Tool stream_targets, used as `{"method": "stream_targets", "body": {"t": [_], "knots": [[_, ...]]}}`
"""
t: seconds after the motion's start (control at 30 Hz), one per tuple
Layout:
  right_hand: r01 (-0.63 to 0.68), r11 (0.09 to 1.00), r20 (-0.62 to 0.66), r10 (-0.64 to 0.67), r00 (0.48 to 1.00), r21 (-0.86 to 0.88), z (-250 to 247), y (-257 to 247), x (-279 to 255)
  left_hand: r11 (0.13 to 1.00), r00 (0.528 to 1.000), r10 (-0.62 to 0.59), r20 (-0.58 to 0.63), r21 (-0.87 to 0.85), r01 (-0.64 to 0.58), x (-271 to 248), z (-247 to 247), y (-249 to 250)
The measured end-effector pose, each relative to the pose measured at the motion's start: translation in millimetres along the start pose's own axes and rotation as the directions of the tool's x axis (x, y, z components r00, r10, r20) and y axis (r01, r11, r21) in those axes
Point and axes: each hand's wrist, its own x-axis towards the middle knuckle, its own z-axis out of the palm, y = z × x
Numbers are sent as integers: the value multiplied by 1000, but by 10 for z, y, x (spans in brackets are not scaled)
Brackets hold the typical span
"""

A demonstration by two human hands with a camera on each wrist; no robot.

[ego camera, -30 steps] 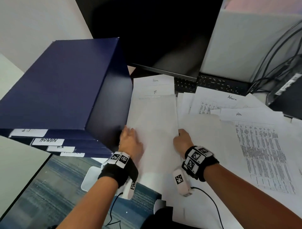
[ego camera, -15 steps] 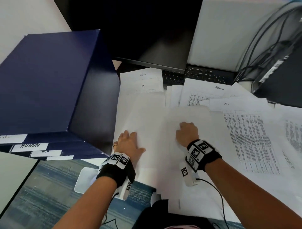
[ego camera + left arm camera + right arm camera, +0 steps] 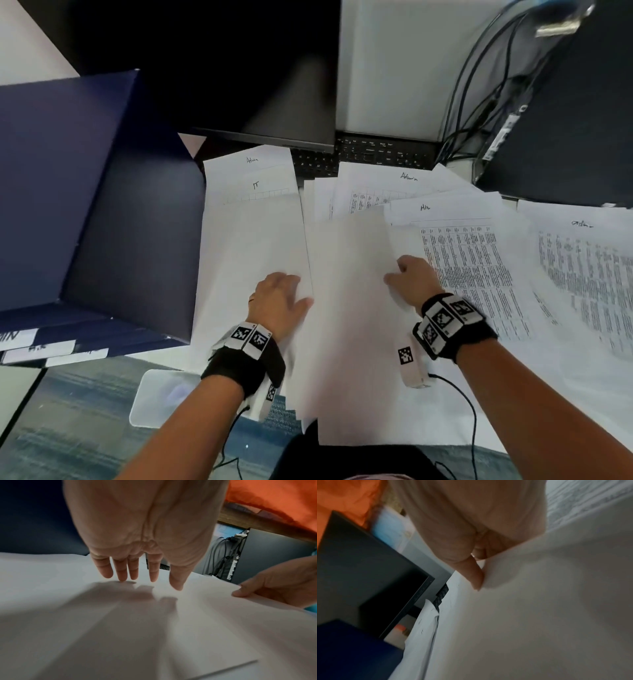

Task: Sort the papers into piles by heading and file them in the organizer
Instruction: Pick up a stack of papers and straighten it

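The dark blue organizer (image 3: 85, 205) stands at the left, with white labels on its drawer fronts (image 3: 37, 346). Beside it lies a paper stack (image 3: 253, 240) showing the headings Admin and IT. My left hand (image 3: 286, 284) rests flat on that stack, fingers straight; the left wrist view shows the fingertips (image 3: 122, 578) touching paper. My right hand (image 3: 402, 274) pinches the right edge of a blank sheet (image 3: 349, 325) lying mid-desk. In the right wrist view my thumb (image 3: 476, 577) lies on top of the sheet, the fingers hidden beneath. Printed sheets headed HR (image 3: 462, 257) and Admin (image 3: 376, 185) spread to the right.
A black monitor (image 3: 257, 102) and keyboard (image 3: 373, 154) sit behind the papers. A dark computer tower (image 3: 565, 120) with hanging cables (image 3: 479, 85) stands at the back right. A flat white device (image 3: 161, 397) lies at the desk's near edge, left of my left wrist.
My right hand has moved to the right, drawing the blank sheet off the left stack toward mid-desk. My left hand stays pressed on the left stack.
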Motion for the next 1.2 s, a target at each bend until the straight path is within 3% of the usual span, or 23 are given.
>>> {"method": "stream_targets", "body": {"t": [0.1,0.3,0.37,0.47,0.5,0.6,0.73,0.87,0.97,1.07,1.2], "knots": [[5,990,39,1,999,-138,-97,93,-9,998,998,56,28,-29,-56,53,42,174],[-238,932,-69,228,971,-273,-539,424,56,992,997,-24,78,125,14,147,75,247],[-252,939,-58,245,968,-232,-598,463,86,988,996,-39,75,150,27,156,83,274],[-271,962,41,272,961,-20,-566,436,106,976,995,-63,78,213,45,143,100,362],[-264,962,73,259,963,74,-535,431,112,969,996,-62,69,242,43,137,103,390],[-219,967,143,200,969,132,-439,434,121,968,996,-75,57,244,59,157,124,414],[-155,967,143,127,982,201,-441,476,59,987,989,-132,73,100,124,228,93,392],[-148,934,209,81,974,324,-535,497,-8,977,990,-122,67,-170,131,288,74,298],[-105,922,240,13,971,372,-575,466,-56,869,996,-55,75,-488,85,291,94,265],[-79,916,206,-4,979,394,-579,435,-31,725,999,-12,44,-687,39,207,28,373],[-131,920,317,8,948,369,-544,371,38,304,992,-112,-51,-953,-14,137,-105,536]]}}
